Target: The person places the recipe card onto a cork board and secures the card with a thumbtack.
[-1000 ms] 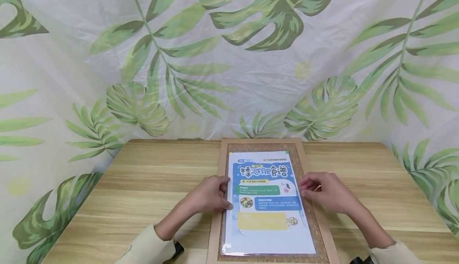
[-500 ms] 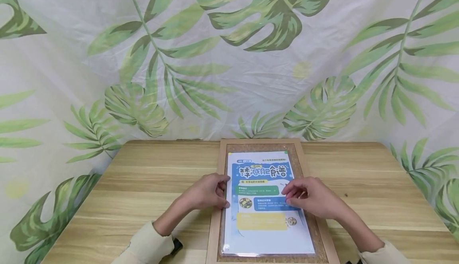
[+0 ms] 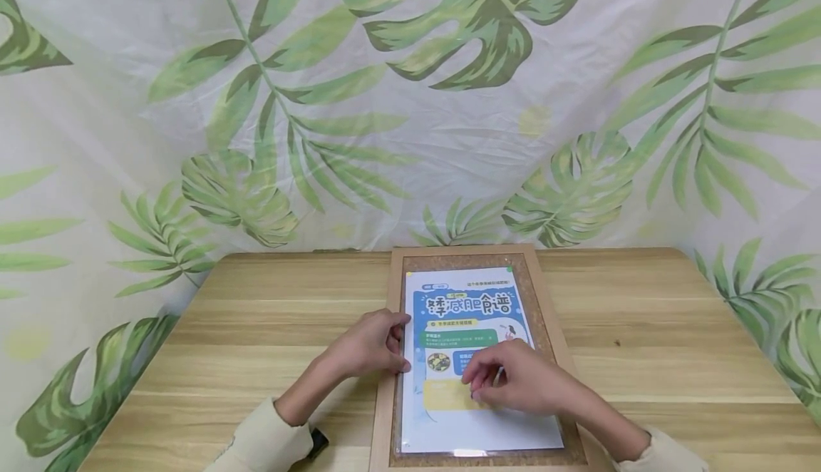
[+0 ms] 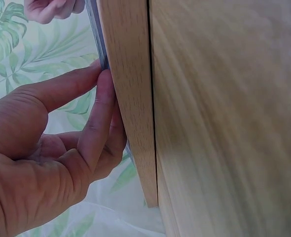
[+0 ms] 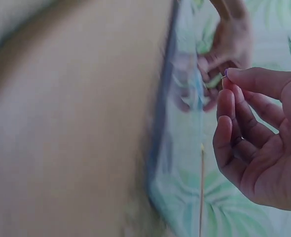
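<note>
A laminated poster [image 3: 481, 433] with blue, green and yellow text boxes lies on a wood-framed cork board [image 3: 526, 262]. A yellow pushpin [image 3: 409, 274] is at its top left corner, and a green pushpin [image 3: 509, 269] at its top right. My left hand [image 3: 368, 344] rests at the poster's left edge, thumb and forefinger spread along it and pressing there. Over the poster's lower middle is my right hand [image 3: 519, 379], pinching a small purple-headed pushpin [image 5: 226, 72] between thumb and forefinger. Its thin metal point shows in the right wrist view.
The board lies on a wooden table [image 3: 288, 294], its far end close to a leaf-patterned curtain [image 3: 449, 158]. Table surface extends on both sides of the board.
My right hand has moved from beside the poster's right edge inward and toward me, over its lower part. My left hand has stayed at the left edge.
</note>
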